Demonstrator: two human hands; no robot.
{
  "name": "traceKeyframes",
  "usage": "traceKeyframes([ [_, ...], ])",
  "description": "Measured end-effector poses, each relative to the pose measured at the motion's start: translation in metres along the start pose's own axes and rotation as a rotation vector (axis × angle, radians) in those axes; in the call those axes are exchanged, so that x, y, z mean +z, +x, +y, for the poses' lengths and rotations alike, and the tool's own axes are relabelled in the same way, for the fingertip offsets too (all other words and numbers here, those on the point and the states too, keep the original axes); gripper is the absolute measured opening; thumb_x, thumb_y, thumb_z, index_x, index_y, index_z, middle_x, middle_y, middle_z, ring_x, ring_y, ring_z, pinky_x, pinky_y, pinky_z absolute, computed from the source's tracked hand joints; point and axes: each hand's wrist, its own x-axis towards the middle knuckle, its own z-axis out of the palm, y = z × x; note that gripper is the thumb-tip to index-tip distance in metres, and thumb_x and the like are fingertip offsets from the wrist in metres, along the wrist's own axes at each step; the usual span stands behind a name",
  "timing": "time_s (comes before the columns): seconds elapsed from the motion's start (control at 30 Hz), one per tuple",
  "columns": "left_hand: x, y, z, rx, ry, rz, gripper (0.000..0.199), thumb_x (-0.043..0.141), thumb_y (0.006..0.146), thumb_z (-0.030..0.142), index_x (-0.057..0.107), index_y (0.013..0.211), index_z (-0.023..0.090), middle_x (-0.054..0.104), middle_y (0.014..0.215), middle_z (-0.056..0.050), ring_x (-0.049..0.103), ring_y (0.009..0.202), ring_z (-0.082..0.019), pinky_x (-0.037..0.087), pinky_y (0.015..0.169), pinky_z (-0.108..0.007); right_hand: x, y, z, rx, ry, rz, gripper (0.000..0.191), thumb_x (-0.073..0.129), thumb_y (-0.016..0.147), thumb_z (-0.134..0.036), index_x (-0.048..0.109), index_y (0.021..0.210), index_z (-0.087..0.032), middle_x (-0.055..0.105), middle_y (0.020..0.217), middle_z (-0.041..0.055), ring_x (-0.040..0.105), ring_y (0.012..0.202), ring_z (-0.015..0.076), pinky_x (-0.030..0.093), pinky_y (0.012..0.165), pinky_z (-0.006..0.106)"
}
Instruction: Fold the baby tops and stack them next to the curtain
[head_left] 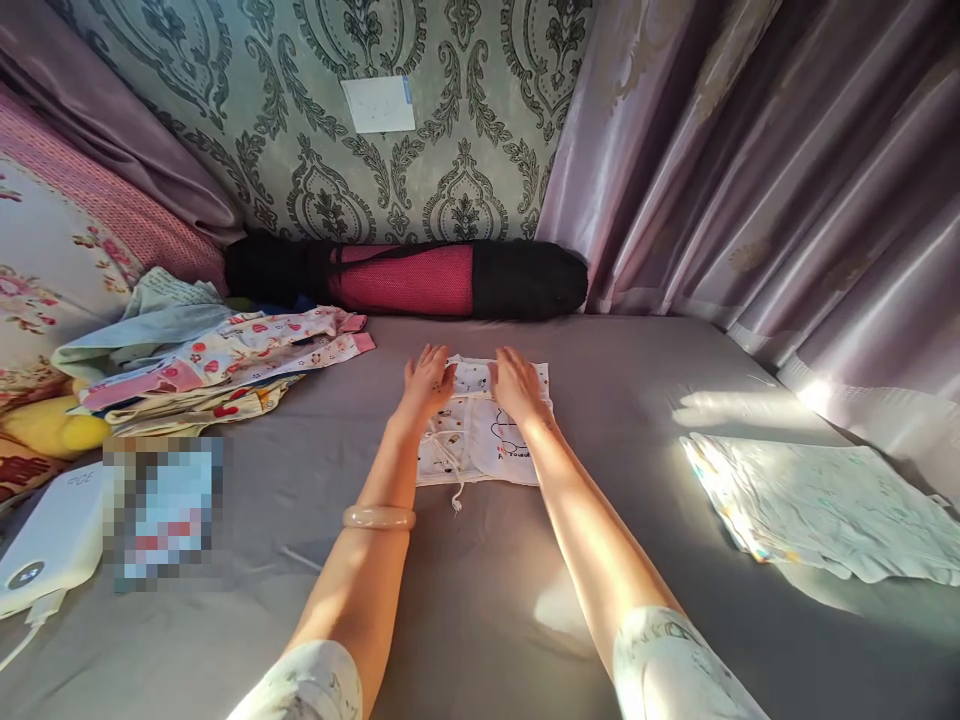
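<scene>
A small white garment (474, 440) lies folded on the grey sheet in front of me, printed with little figures and a line drawing with lettering. A thin white tie cord (452, 470) hangs loose over its near edge. My left hand (430, 382) rests on the far left part of the garment, fingers stretched forward and thumb apart. On the far right part lies my right hand (516, 385), its fingers also stretched out and its thumb pointing inward. Between the two hands a folded-over strip of the cloth shows. Parts of the garment are hidden under my hands and right wrist.
Rumpled children's clothes (217, 360) are heaped at the left. A white power bank (56, 535) with a cable lies nearer, beside a blurred-out item (169, 510). Folded pale cloths (832, 510) lie at the right. A black and red rolled bag (405, 280) lines the wall.
</scene>
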Motion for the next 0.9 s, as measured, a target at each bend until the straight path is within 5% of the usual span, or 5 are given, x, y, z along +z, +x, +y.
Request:
traceKeyframes([
  [0.17,0.021,0.001,0.013,0.062,0.046,-0.074,0.055,0.034,0.094,0.017,0.042,0.149,0.02,0.039,0.157,-0.013,0.027,0.15,-0.027,0.016,0.122,-0.052,0.017,-0.009,-0.015,-0.199,-0.031,-0.112,0.052,0.031,0.1,-0.025,0.042,0.15,-0.014,0.035,0.16,0.0111,0.022,0.15,0.0285,0.011,0.121,0.051],
  [0.53,0.033,-0.003,-0.001,-0.013,0.35,-0.261,0.054,0.021,0.103,0.033,0.035,0.152,0.014,0.029,0.162,-0.011,0.023,0.151,-0.026,0.02,0.123,-0.047,0.032,-0.014,-0.009,-0.148,-0.098,-0.235,0.057,0.021,0.101,-0.032,0.035,0.155,-0.016,0.034,0.161,0.005,0.024,0.15,0.0241,0.013,0.122,0.05],
  [0.9,0.031,-0.003,-0.006,-0.004,0.417,-0.129,0.06,0.018,0.103,0.042,0.037,0.152,0.012,0.032,0.161,-0.014,0.02,0.151,-0.029,0.018,0.123,-0.05,0.022,-0.011,-0.007,0.011,-0.074,-0.168,0.056,0.022,0.103,-0.035,0.034,0.155,-0.018,0.028,0.163,0.0073,0.015,0.152,0.0275,0.008,0.121,0.056],
])
